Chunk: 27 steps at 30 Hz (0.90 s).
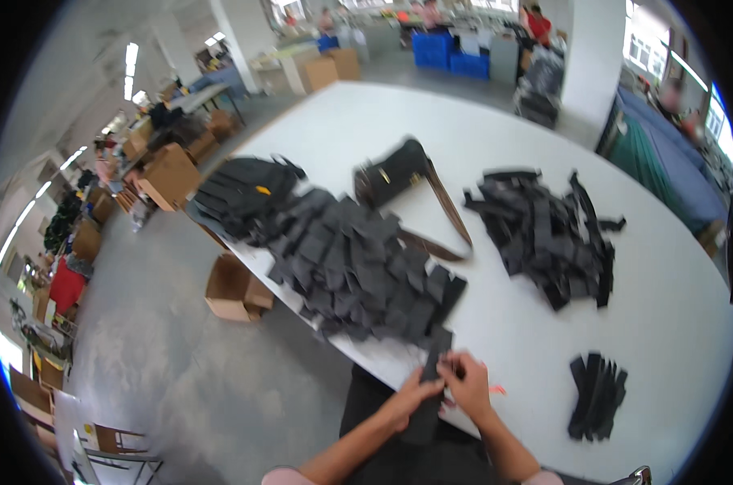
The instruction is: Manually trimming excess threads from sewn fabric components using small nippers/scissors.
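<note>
1. Right now both hands meet at the near edge of the white table (496, 145), pinching one dark fabric strip (431, 368) between them.
2. The left hand (411, 396) grips the strip's lower part, fingers pressed together around it; the right hand (469, 381) pinches it from the other side, fingertips closed on its upper edge.
3. The strip's long axis runs away from the person, its far end toward the big pile and its near end hanging past the table edge over the lap.
4. Just beyond the hands, and slightly to the left, lies the large heap of grey-black fabric pieces (358, 267); its nearest piece almost touches the held strip, so the left hand is the closer one to it.
5. Farther off, beyond the right hand, sits a second pile of black straps (544, 234), well apart.
6. To the right of the right hand rests a small neat stack of black strips (597, 396), with bare table between.
7. A small pink scrap (497, 390) lies just beside the right hand.
8. A black bag with a brown strap (403, 178) lies beyond the heap.
</note>
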{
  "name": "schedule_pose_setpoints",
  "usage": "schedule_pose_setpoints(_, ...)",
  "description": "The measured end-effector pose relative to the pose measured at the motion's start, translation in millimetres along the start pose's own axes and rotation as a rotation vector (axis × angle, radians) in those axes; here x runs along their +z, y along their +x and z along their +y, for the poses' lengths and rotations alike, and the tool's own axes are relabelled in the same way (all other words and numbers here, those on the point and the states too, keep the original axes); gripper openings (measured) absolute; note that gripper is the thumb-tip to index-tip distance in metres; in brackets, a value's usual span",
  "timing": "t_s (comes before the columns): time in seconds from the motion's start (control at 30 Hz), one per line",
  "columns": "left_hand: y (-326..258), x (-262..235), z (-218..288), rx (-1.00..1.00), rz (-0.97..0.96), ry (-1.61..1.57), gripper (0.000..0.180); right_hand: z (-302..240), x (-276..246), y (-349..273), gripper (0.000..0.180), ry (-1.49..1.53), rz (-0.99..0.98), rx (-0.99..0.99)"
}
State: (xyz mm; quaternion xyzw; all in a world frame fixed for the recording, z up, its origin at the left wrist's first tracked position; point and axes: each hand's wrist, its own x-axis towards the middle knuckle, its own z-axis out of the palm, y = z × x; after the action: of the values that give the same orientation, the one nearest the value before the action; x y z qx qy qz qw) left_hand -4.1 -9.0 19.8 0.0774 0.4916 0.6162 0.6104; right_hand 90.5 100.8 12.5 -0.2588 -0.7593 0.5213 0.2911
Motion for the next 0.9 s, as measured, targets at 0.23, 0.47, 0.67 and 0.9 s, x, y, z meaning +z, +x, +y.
schedule_pose_setpoints(0.23, -0.1, 8.9, 29.6, 0.102, 0.123, -0.002, 0.028, -18.5, -17.3, 3.7, 0.031, 0.016, -0.021, 0.051)
schedule_pose_setpoints(0.47, 0.6, 11.9, 21.4, 0.058, 0.141, 0.043, 0.029, -7.6, -28.1, -11.5, 0.028, -0.155, 0.077, -0.119)
schedule_pose_setpoints(0.67, -4.8, 17.3, 21.2, 0.048, 0.133, 0.057, 0.029, -6.1, -27.9, -7.6, 0.03, -0.367, 0.088, -0.324)
schedule_pose_setpoints(0.9, -7.8, 16.9, 24.2, 0.037, 0.116, 0.07, 0.028, -11.1, -22.8, -5.1, 0.029, -0.466, 0.091, -0.422)
